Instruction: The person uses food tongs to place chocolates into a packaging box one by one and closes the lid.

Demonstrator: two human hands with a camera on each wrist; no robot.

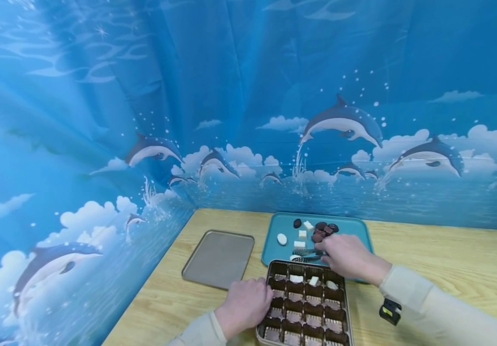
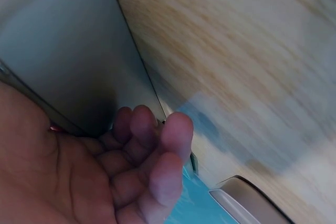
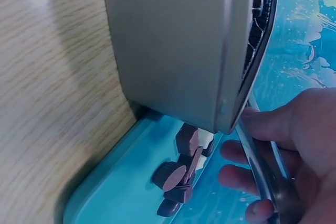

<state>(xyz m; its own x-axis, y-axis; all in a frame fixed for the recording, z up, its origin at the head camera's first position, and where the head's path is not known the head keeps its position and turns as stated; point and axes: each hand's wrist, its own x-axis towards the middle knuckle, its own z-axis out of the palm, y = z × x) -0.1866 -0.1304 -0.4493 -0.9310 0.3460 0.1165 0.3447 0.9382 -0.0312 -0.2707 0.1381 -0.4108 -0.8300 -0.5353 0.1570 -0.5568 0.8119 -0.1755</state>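
Observation:
My right hand (image 1: 350,257) holds a pair of metal tongs (image 3: 265,174), their slotted tips (image 1: 304,252) low over the teal tray (image 1: 363,240). A white piece (image 1: 294,258) shows at the tips; I cannot tell whether they grip it. In front of the tray stands a metal tin (image 1: 347,312) with a brown divided insert. Three white pieces, one of them a white chocolate (image 1: 296,278), sit in separate compartments of its back row. Along the tin's left side rests my left hand (image 1: 246,305), its fingers loosely bent in the left wrist view.
Dark chocolates (image 1: 319,236) cluster on the tray's right half, with several white pieces (image 1: 302,234) and a white egg-shaped one (image 1: 281,239) farther left. A flat grey metal lid (image 1: 218,259) lies left of the tray. Dolphin-print sheeting (image 1: 240,120) walls the wooden table (image 1: 430,269).

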